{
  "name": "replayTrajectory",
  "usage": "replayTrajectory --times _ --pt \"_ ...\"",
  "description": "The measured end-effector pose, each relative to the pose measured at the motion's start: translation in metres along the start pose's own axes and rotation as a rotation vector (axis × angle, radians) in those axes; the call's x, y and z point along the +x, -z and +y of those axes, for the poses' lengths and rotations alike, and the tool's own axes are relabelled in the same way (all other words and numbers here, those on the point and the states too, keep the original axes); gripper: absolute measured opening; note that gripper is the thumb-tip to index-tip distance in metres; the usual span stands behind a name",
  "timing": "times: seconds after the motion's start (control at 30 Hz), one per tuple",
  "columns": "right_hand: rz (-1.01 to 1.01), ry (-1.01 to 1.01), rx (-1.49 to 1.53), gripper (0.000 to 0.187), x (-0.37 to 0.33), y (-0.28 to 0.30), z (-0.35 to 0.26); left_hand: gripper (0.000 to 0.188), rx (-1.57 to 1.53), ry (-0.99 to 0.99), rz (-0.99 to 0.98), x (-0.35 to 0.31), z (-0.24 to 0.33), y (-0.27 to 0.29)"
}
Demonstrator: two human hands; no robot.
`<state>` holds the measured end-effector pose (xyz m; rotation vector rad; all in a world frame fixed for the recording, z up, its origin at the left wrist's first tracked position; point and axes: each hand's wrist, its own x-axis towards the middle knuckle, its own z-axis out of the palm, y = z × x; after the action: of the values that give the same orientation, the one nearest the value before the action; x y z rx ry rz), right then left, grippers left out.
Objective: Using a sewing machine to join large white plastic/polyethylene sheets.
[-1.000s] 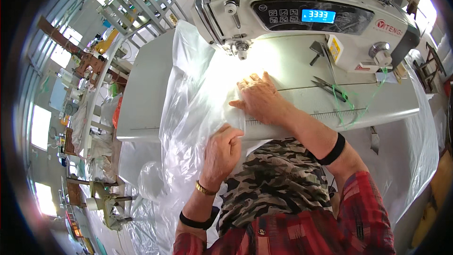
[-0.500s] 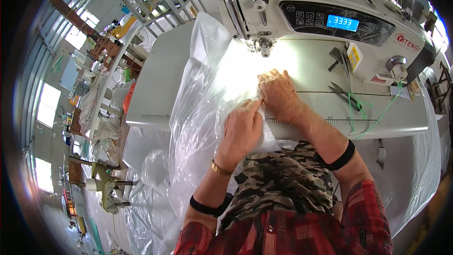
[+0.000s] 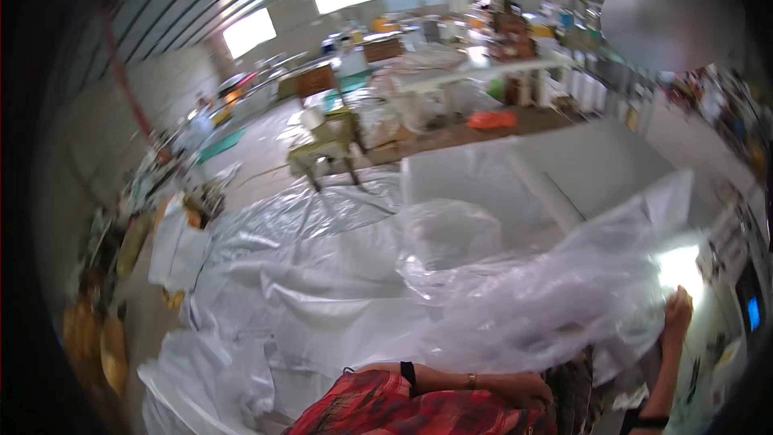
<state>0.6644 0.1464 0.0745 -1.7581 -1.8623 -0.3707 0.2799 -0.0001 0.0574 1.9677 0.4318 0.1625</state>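
Clear plastic sheeting point(image 3: 523, 314) lies crumpled across the sewing table and spreads to the left over the floor. At the lit needle area of the sewing machine point(image 3: 741, 274), on the right, my right hand point(image 3: 678, 308) is closed at the sheet's edge. My left hand point(image 3: 527, 391) rests low by my lap, beside camouflage cloth point(image 3: 573, 387); motion blur hides its fingers. A pair of dark thread snips point(image 3: 694, 379) lies on the table near my right forearm.
A grey side tabletop point(image 3: 596, 165) stands beyond the sheeting. Farther off are a small cloth-covered stool point(image 3: 326, 145), an orange bag point(image 3: 492, 119) on the floor and a long white bench point(image 3: 475, 72). Sacks point(image 3: 88, 338) stand at the far left.
My view has swung left, bringing the floor sheeting and workshop into sight. My hands have come apart: the left has drawn back toward my lap, while the right stays by the machine.
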Motion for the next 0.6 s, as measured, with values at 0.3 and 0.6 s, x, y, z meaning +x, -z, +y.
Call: replayTrajectory --times 0.3,0.6 --pt "0.007 0.065 -0.066 0.036 0.011 -0.046 0.052 0.023 -0.088 -0.279 0.477 -0.001 -0.111 -0.034" --pt "-0.085 -0.050 -0.016 0.043 0.011 -0.036 0.053 0.027 -0.112 -0.071 0.385 -0.032 -0.097 -0.031"
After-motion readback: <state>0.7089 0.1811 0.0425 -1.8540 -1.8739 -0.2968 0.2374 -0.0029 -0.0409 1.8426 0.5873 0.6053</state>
